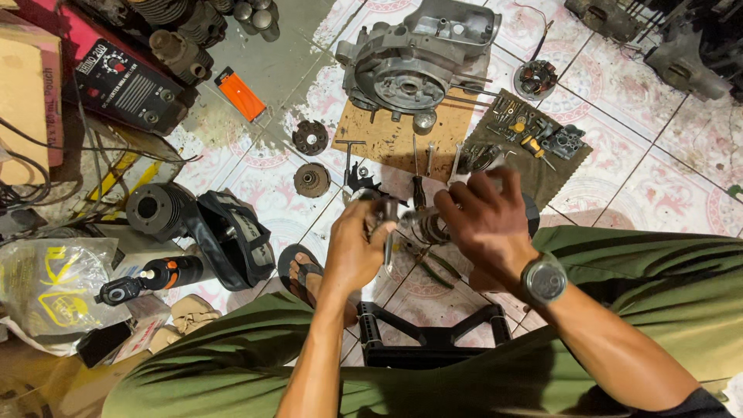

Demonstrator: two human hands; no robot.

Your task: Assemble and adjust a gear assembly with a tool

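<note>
My left hand (354,246) grips a small metal engine part (385,213) in front of me. My right hand (484,218), with a watch (545,279) on its wrist, closes on the other end of the same metal assembly (424,226). Both hands hover above the tiled floor, over my knees in green trousers. A large grey engine casing (414,58) lies beyond them on a brown board (391,139). What exactly sits between my fingers is partly hidden.
A dark cloth (534,166) holds several small screws, tools and parts. Two round gears (311,159) lie on the floor. An orange box (240,93), a cylinder (159,209), a shock absorber (151,279), a plastic bag (54,290) and a black stand (433,337) surround me.
</note>
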